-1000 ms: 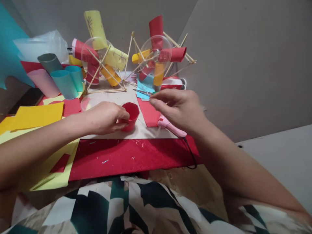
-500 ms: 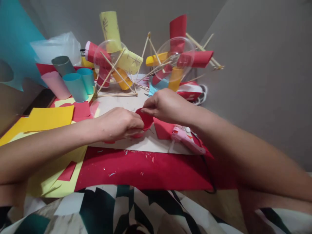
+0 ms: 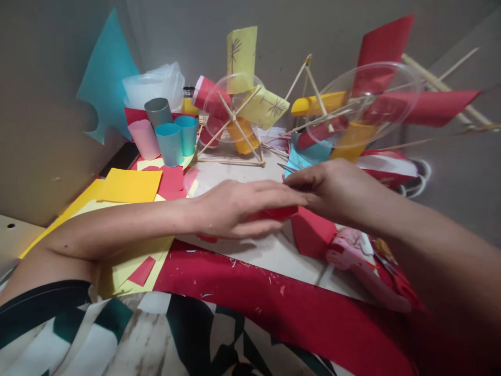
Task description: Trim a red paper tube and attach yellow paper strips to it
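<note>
Between my hands is a curled piece of red paper (image 3: pixel 284 211), mostly covered by my fingers. My left hand (image 3: pixel 250 206) wraps it from the left, its long fingers over the top and the thumb beneath. From the right, my right hand (image 3: pixel 326 188) pinches at the paper's far edge, its fingertips touching those of my left hand; the exact grip is partly hidden. Under both hands lies a white board (image 3: pixel 250 250). Just right of the curl is a flat red paper piece (image 3: pixel 313 232), with a pink glue gun (image 3: pixel 364 269) beside it.
Behind stand two stick-frame pinwheels with clear discs, one with a yellow paper blade (image 3: pixel 241 57), the other with a red blade (image 3: pixel 381 52). Paper tubes (image 3: pixel 169 146) stand at the left, near yellow sheets (image 3: pixel 131 185). Scissors tips (image 3: pixel 287 167) show behind my right hand.
The view has turned left, so things sit further right. My left hand's fingers have stretched over the red paper, which was an open ring before. My right hand remains at its edge.
</note>
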`<control>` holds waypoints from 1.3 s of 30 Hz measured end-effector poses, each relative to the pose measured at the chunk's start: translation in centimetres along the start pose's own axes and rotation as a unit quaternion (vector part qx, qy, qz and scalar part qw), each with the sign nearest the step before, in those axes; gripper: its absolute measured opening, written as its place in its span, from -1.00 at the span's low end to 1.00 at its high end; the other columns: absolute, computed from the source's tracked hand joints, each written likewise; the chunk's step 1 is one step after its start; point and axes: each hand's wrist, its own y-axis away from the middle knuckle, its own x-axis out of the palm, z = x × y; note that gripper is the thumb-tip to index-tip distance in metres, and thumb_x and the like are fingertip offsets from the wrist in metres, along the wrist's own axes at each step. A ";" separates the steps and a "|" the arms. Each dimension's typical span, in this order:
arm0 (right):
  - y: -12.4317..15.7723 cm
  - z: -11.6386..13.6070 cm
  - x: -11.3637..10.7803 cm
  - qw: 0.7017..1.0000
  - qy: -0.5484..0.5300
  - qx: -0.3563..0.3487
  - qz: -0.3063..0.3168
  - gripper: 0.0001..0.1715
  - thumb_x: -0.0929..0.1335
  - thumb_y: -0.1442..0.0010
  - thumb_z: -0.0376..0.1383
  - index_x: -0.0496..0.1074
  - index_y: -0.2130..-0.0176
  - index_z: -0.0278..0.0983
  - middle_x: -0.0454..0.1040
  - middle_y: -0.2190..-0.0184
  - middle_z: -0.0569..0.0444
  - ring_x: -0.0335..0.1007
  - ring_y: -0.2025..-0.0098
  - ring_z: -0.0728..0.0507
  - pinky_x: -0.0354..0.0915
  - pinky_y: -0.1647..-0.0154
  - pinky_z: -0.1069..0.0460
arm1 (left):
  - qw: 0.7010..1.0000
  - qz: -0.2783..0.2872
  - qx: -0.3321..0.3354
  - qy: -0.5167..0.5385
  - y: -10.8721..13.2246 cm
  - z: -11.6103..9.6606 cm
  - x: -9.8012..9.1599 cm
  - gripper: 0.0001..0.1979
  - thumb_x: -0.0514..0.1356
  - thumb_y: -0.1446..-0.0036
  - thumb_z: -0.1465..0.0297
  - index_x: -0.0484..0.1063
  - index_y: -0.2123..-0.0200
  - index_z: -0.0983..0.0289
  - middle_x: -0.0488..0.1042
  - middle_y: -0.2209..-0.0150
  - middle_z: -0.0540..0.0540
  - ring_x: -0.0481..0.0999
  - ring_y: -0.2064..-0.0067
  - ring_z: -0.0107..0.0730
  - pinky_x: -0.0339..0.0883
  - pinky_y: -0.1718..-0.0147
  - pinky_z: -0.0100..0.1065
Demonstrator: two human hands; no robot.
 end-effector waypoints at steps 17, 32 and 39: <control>-0.3 2.9 -2.8 0.994 -0.036 0.102 -0.019 -0.65 0.43 -0.10 -0.40 0.39 0.67 -0.32 0.18 0.73 0.22 0.04 0.65 0.11 -0.01 0.60 0.09 | 0.766 -0.240 -0.327 0.498 1.2 3.7 2.0 -0.33 0.18 -0.23 0.06 0.07 -0.30 0.14 0.47 -0.07 0.28 0.57 0.08 -0.26 0.46 0.09 -0.23; -0.2 4.9 -0.5 0.980 -0.128 0.014 -0.149 -0.50 0.32 -0.28 0.00 0.51 -0.03 -0.26 0.59 0.06 -0.10 0.54 0.05 -0.19 0.46 0.12 -0.04 | 0.583 -0.211 -0.387 0.682 2.0 2.7 1.8 -0.57 0.12 -0.21 0.08 0.46 0.05 0.27 0.57 0.20 0.20 0.58 0.26 -0.18 0.49 0.42 -0.22; 0.1 6.9 2.3 0.969 0.080 -0.121 -0.200 -0.21 0.09 -0.39 0.12 0.07 -0.39 -0.25 0.08 -0.42 -0.14 -0.10 -0.48 -0.23 -0.06 -0.45 -0.24 | 0.601 -0.221 -0.359 0.680 2.1 3.6 2.1 -0.54 0.12 -0.22 0.04 0.42 -0.03 0.22 0.56 0.21 0.21 0.59 0.30 -0.14 0.50 0.46 -0.23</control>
